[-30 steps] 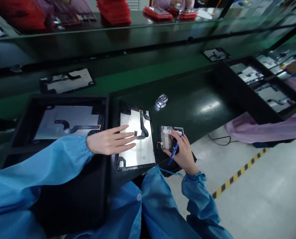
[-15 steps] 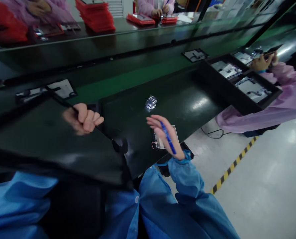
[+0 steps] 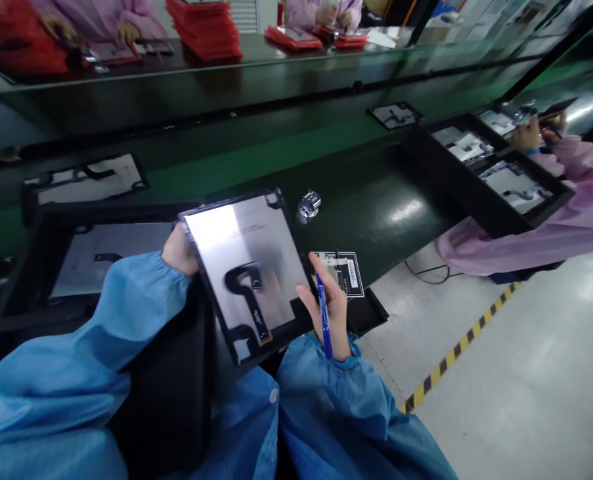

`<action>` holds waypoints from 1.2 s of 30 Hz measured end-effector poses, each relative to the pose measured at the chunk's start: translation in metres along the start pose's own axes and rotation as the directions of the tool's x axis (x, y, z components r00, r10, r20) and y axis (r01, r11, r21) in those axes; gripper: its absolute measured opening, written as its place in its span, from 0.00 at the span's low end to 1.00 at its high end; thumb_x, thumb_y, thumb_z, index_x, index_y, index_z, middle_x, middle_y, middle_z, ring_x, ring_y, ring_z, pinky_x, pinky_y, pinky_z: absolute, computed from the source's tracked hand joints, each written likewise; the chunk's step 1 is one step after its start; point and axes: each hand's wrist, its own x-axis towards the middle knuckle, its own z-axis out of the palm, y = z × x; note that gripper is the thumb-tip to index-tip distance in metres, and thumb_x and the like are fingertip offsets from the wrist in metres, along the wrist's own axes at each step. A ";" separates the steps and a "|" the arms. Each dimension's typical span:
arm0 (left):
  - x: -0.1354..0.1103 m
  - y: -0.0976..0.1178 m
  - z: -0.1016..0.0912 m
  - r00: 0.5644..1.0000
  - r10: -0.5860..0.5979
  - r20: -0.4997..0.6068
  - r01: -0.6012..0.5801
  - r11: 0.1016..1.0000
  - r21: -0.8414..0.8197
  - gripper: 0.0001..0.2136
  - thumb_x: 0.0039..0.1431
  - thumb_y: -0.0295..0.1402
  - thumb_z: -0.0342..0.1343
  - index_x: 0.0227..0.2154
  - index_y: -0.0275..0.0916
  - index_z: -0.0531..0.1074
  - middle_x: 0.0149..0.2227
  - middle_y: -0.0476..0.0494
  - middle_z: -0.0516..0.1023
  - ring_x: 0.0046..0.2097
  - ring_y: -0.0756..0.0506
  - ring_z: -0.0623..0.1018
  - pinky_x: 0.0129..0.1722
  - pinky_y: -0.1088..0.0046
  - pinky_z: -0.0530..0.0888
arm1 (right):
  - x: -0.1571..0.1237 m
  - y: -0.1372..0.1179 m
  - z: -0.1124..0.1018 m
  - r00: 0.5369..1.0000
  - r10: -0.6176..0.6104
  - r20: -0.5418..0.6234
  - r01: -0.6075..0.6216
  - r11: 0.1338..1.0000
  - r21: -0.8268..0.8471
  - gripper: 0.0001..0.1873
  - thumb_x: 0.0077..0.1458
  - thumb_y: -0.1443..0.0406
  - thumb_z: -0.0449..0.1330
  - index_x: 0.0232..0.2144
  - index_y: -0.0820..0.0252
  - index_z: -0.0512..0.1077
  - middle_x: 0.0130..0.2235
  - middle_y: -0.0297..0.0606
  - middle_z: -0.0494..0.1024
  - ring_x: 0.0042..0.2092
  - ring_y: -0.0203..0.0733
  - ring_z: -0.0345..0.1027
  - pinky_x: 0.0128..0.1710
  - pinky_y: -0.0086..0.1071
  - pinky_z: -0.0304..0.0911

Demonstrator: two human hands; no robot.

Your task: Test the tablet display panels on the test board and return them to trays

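My left hand (image 3: pixel 179 250) grips the left edge of a tablet screen panel (image 3: pixel 276 260), its fingers partly hidden behind it. The panel is tilted, with its silver back towards me. A black ribbon cable (image 3: pixel 249 300) curls across that back. At the panel's right edge is my right hand (image 3: pixel 334 303), its thumb at the rim. A blue pen (image 3: pixel 323 320) is tucked in this hand, pointing up. Just beyond the right hand, a labelled black-and-white card or part (image 3: pixel 354 270) lies at the bench edge.
A small shiny metal object (image 3: pixel 309 203) stands on the dark bench (image 3: pixel 371 200). Left is a black tray (image 3: pixel 26 267) holding another panel; more panels (image 3: pixel 395 115) lie behind. A divided black tray (image 3: pixel 456 190) sits right, beside a co-worker's pink sleeve (image 3: pixel 541 247). Red stacks (image 3: pixel 204 30) stand across.
The large dark, blurred sheet in my left hand no longer spans the left side. My left hand now holds the silver-backed panel centrally, and my right hand has moved down to its edge.
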 end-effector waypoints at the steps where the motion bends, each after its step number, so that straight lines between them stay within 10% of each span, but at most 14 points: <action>1: -0.005 0.000 0.000 0.998 -0.065 -0.020 0.063 0.995 -0.073 0.26 0.62 0.53 0.36 0.46 0.41 0.71 0.39 0.38 0.81 0.49 0.35 0.78 0.47 0.51 0.75 | -0.001 0.004 -0.002 0.999 -0.006 -0.042 0.005 0.999 -0.035 0.33 0.62 0.55 0.59 0.66 0.55 0.59 0.63 0.40 0.68 0.63 0.53 0.63 0.64 0.49 0.62; 6: -0.013 -0.002 0.017 0.893 -0.448 -0.046 0.388 0.817 -0.426 0.17 0.53 0.35 0.59 0.46 0.37 0.71 0.45 0.37 0.81 0.47 0.37 0.80 0.48 0.56 0.77 | 0.002 0.025 -0.004 0.996 -0.056 -0.063 0.041 0.972 -0.230 0.29 0.65 0.56 0.54 0.65 0.56 0.59 0.59 0.42 0.72 0.58 0.51 0.69 0.58 0.45 0.68; 16: 0.007 -0.022 0.019 0.875 -0.451 -0.173 0.393 0.873 -0.288 0.19 0.54 0.26 0.57 0.50 0.34 0.66 0.55 0.30 0.74 0.56 0.37 0.75 0.59 0.51 0.70 | 0.047 0.064 -0.061 0.977 -0.175 0.119 0.202 0.597 -0.776 0.34 0.63 0.54 0.53 0.66 0.63 0.54 0.65 0.50 0.64 0.67 0.56 0.53 0.67 0.57 0.46; 20: -0.003 -0.024 0.019 0.938 -0.074 -0.339 0.153 0.965 0.213 0.33 0.56 0.26 0.54 0.64 0.35 0.52 0.66 0.29 0.58 0.66 0.36 0.62 0.64 0.52 0.63 | 0.047 0.061 -0.064 0.967 -0.200 0.159 0.253 0.652 -0.715 0.33 0.62 0.55 0.55 0.65 0.61 0.55 0.65 0.49 0.63 0.67 0.54 0.55 0.65 0.52 0.53; 23: -0.015 -0.021 0.020 0.961 0.181 -0.209 -0.036 0.831 0.555 0.30 0.60 0.27 0.49 0.65 0.36 0.53 0.67 0.32 0.57 0.69 0.38 0.57 0.68 0.54 0.57 | 0.037 0.042 -0.051 0.975 -0.223 -0.007 0.173 0.775 -0.607 0.23 0.65 0.56 0.50 0.59 0.57 0.63 0.56 0.45 0.74 0.55 0.49 0.69 0.56 0.45 0.65; 28: -0.024 -0.026 0.033 0.982 0.139 0.126 -0.187 0.652 0.735 0.25 0.65 0.29 0.44 0.63 0.24 0.57 0.67 0.24 0.58 0.69 0.33 0.56 0.66 0.50 0.59 | 0.016 0.007 0.003 0.989 -0.033 0.142 0.066 0.969 -0.237 0.12 0.65 0.58 0.49 0.46 0.55 0.67 0.33 0.33 0.76 0.30 0.36 0.69 0.32 0.30 0.66; 31: -0.025 -0.028 0.038 0.979 0.148 0.143 -0.201 0.554 0.808 0.22 0.66 0.30 0.44 0.59 0.23 0.64 0.65 0.23 0.62 0.68 0.32 0.59 0.65 0.50 0.61 | 0.013 0.005 0.031 0.946 0.020 0.325 0.048 0.978 -0.201 0.13 0.63 0.56 0.54 0.30 0.57 0.69 0.27 0.31 0.73 0.28 0.34 0.67 0.30 0.27 0.62; 36: -0.027 -0.023 0.040 0.973 0.198 0.115 -0.201 0.494 0.846 0.20 0.65 0.29 0.47 0.57 0.24 0.67 0.62 0.24 0.67 0.65 0.32 0.64 0.63 0.53 0.65 | 0.014 0.020 0.044 0.964 0.016 0.264 0.046 0.972 -0.230 0.13 0.58 0.57 0.61 0.28 0.56 0.63 0.20 0.24 0.64 0.20 0.29 0.57 0.22 0.24 0.54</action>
